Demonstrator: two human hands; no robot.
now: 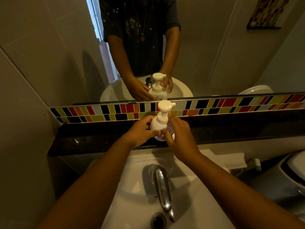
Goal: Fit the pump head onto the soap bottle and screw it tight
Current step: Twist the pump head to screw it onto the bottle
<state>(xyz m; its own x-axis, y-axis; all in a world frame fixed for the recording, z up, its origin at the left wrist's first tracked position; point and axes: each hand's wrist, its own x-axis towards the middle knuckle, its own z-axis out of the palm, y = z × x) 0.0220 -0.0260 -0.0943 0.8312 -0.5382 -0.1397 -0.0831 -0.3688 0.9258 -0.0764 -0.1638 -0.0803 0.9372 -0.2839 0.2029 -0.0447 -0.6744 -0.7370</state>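
A white soap bottle (pixel 156 125) stands upright on the dark stone ledge (pixel 99 139) behind the sink. Its cream pump head (pixel 165 105) sits on top, nozzle pointing right. My left hand (pixel 140 131) wraps the bottle's left side with the thumb across the front. On the bottle's right side my right hand (pixel 180 134) has its fingers against the body and up by the pump collar. The lower label is partly hidden behind my fingers.
A white sink (pixel 137 179) with a chrome tap (pixel 162 185) and drain (pixel 158 220) lies below my arms. A mirror (pixel 214 55) above the coloured tile strip (pixel 231 103) reflects me and the bottle. A toilet (pixel 295 169) stands at the right.
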